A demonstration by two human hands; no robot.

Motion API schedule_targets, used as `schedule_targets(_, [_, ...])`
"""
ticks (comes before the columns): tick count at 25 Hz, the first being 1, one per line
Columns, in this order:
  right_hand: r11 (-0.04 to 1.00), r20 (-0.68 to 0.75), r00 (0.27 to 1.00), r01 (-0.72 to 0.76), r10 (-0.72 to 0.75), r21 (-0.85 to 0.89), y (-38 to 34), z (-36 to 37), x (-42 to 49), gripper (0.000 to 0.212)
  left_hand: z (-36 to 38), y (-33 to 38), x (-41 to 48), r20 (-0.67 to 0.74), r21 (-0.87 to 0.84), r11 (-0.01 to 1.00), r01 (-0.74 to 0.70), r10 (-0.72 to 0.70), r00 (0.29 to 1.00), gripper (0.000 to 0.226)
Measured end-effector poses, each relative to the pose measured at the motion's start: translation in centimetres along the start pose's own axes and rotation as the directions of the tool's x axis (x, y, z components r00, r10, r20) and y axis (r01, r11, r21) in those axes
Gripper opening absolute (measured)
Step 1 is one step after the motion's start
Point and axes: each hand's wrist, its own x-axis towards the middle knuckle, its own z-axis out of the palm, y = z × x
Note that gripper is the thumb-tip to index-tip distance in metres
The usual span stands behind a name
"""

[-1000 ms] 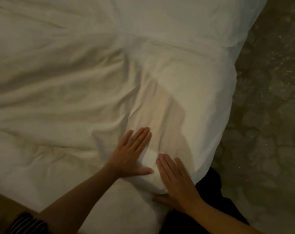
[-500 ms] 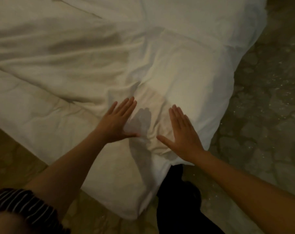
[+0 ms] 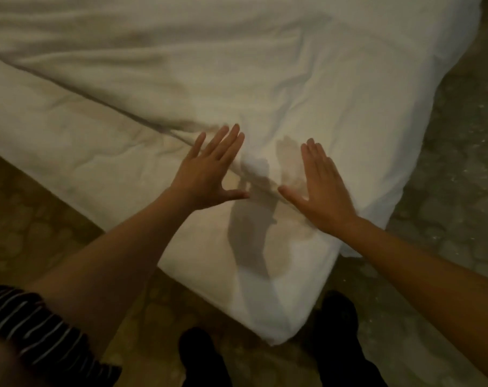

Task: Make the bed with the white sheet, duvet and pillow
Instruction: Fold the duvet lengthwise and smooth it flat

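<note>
— At the near corner, the white duvet (image 3: 293,79) lies spread but visibly creased. How to flatten it?
— Left hand (image 3: 209,174) and right hand (image 3: 321,191), both flat and empty: I'd sweep outward from the ridge (image 3: 255,169) between them.

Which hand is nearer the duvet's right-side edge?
Right. The right hand lies flat on the duvet just inside that edge; the left hand lies flat further left, well away from it.

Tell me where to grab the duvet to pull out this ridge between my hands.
Probably the duvet corner pointing at your feet: come from your own side, thumb on top. It juts out past the bed edge, and the ridge runs toward it.
</note>
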Motion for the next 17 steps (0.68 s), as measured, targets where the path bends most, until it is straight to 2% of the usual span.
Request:
schedule_targets(2, [0.998,-0.085,0.995,-0.058,0.058,-0.003,-2.7,1.1,0.5,0.098,-0.8,-3.0,-1.9,-0.075,0.044,0.999,0.009,-0.006,0.997,0.107])
schedule_targets(5, [0.989,-0.194,0.971,-0.144,0.137,-0.023,-6.0,2.8,1.2,0.111,-2.6,-7.8,-4.0,0.014,0.055,0.997,-0.051,0.050,0.999,0.107])
schedule_targets(7, [0.977,-0.212,0.955,-0.211,0.208,0.009,-7.2,3.2,1.9,0.118,-3.2,-9.9,-4.4,-0.018,0.057,0.993,-0.106,0.107,0.994,0.105])
schedule_targets(9, [0.971,-0.211,0.950,-0.237,0.232,0.000,-8.0,3.1,2.8,0.114,-2.6,-11.7,-3.2,-0.019,0.072,0.985,-0.158,0.159,0.987,0.104])
schedule_targets(11, [0.977,-0.200,0.961,-0.206,0.191,-0.054,-8.2,2.7,4.3,0.107,-2.1,-12.7,-0.7,-0.006,0.086,0.966,-0.243,0.244,0.970,0.100])
schedule_targets(17, [0.973,-0.159,0.969,-0.206,0.189,-0.102,-6.7,3.8,10.7,0.091,0.1,-15.3,9.4,-0.004,0.008,0.913,-0.407,0.407,0.913,0.077])
